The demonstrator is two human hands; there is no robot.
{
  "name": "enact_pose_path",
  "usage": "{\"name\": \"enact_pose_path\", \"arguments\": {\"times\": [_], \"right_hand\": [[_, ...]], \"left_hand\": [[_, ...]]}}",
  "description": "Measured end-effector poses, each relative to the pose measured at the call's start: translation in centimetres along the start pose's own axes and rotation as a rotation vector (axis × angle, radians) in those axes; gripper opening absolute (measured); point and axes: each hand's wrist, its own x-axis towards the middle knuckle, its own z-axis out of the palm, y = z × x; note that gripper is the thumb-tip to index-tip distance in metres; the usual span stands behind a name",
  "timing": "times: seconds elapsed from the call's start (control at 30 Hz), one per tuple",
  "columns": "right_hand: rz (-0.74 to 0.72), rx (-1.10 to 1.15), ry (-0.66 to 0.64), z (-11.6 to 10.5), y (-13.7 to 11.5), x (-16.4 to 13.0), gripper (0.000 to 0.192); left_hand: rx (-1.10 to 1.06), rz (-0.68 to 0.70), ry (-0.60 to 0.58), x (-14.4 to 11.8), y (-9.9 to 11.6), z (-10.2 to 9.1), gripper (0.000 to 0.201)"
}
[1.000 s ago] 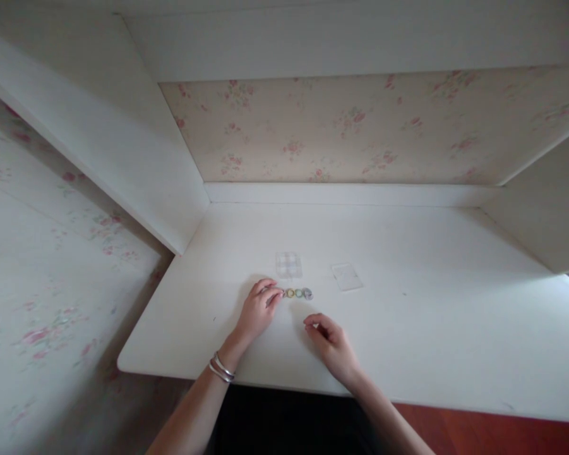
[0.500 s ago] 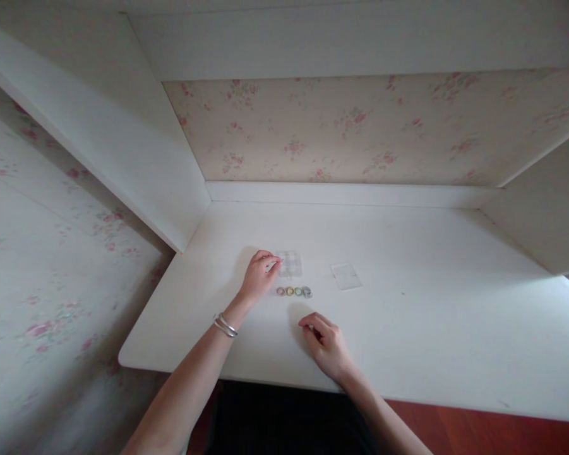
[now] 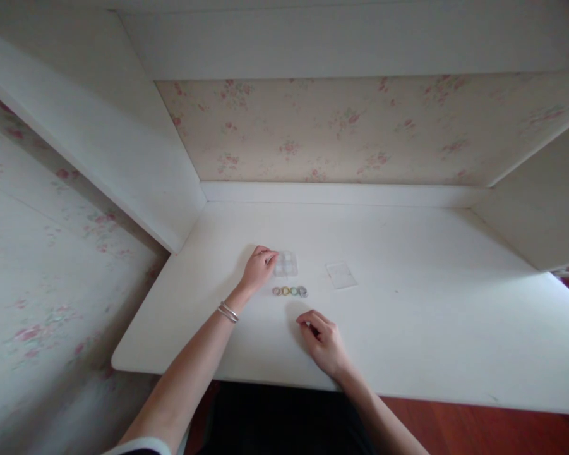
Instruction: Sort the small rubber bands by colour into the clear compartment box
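Observation:
A small clear plastic box with compartments (image 3: 287, 264) sits on the white desk (image 3: 407, 316). My left hand (image 3: 258, 266), with thin bangles at the wrist, touches the box's left edge with its fingertips. Just in front of the box lies a short row of several small coloured rings (image 3: 290, 291). My right hand (image 3: 323, 341) rests on the desk nearer to me, fingers loosely curled and holding nothing I can see. A flat clear lid (image 3: 341, 275) lies to the right of the box.
The desk sits in a white alcove with side panels (image 3: 123, 158) left and right and floral wallpaper (image 3: 341, 126) behind. The desk's front edge (image 3: 208, 373) runs just before my body. Red floor shows at the lower right.
My left hand moved from the left end of the ring row up to the clear box. My right hand shifted slightly left.

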Motion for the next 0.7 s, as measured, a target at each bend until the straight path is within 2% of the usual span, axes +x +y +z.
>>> {"name": "enact_pose_path", "arguments": {"times": [0.2, 0.43, 0.57, 0.7], "right_hand": [[0.024, -0.109, -0.022, 0.8, -0.3, 0.7, 0.02], [-0.233, -0.465, -0.012, 1.7, -1.8, 4.3, 0.022], [-0.256, -0.645, -0.054, 1.7, -2.3, 6.1, 0.021], [-0.269, -0.756, -0.118, 2.0, -2.8, 7.1, 0.019]], "left_hand": [[-0.085, -0.105, 0.045, -4.2, 0.8, -1.4, 0.022], [-0.209, -0.245, 0.042, -9.7, 2.0, -2.7, 0.022], [-0.277, -0.294, 0.043, -11.3, 2.5, -3.2, 0.022], [-0.35, -0.313, 0.046, -11.4, 2.7, -3.5, 0.02]]}}
